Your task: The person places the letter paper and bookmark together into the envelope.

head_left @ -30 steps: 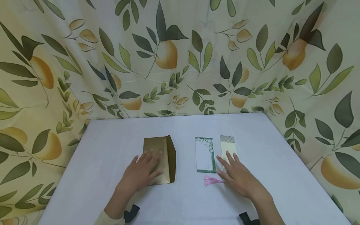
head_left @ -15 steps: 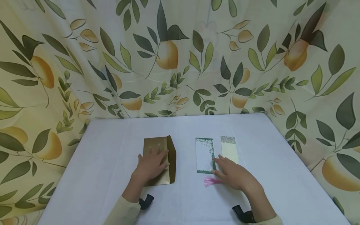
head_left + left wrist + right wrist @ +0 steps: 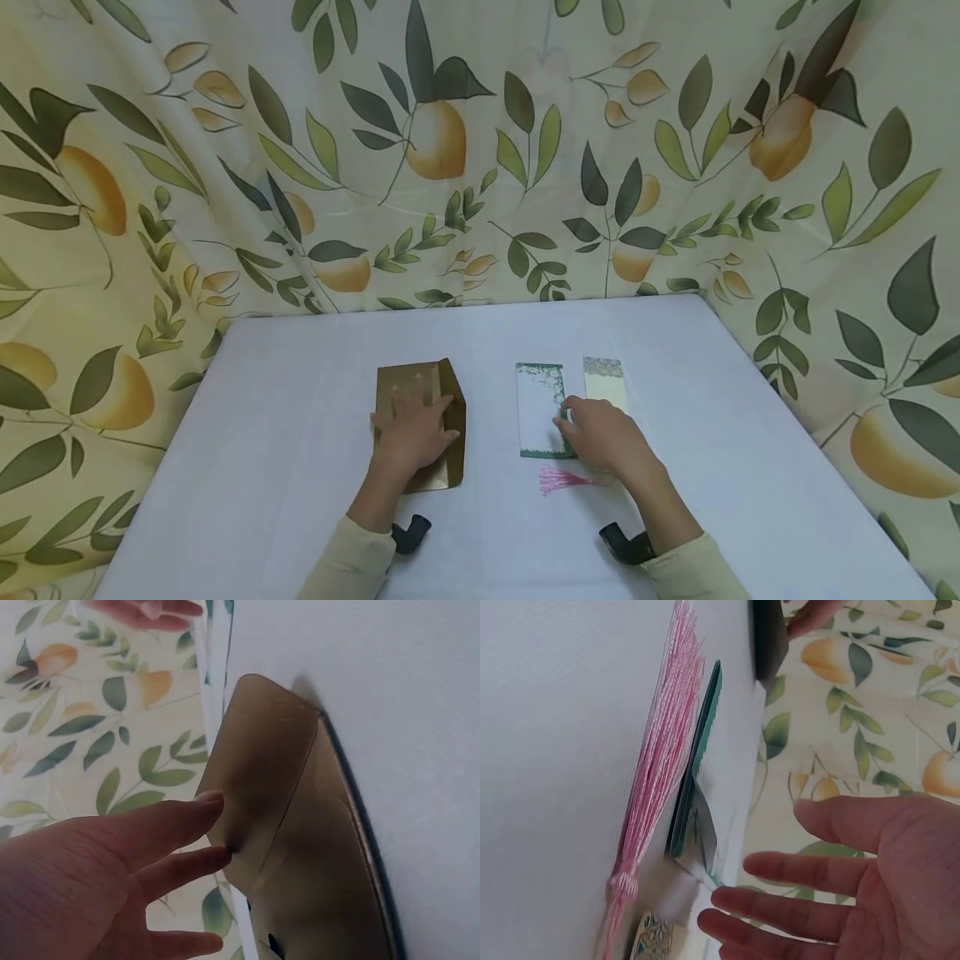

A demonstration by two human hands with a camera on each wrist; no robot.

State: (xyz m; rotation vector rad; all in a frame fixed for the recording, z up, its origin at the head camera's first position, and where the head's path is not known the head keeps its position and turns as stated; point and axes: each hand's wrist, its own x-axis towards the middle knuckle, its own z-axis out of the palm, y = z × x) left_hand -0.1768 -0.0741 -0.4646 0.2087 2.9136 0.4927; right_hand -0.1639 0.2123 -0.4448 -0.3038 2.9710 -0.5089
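1 env. (image 3: pixel 300 825) under spread L hand (image 3: pixel 412 428), 1 green-rimmed card (image 3: pixel 538 408) by spread R hand (image 3: pixel 602 433), contact unclear.

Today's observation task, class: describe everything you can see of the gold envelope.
The gold envelope looks like paper with a dull metallic sheen. Its body is rectangular; the flap, tapering toward its free edge, is open and extends to the right in the head view. The envelope lies on the white-covered table, left of centre. The person's left grip, spread out, hides part of it and appears to touch it; how firmly is unclear. Any contents cannot be seen.
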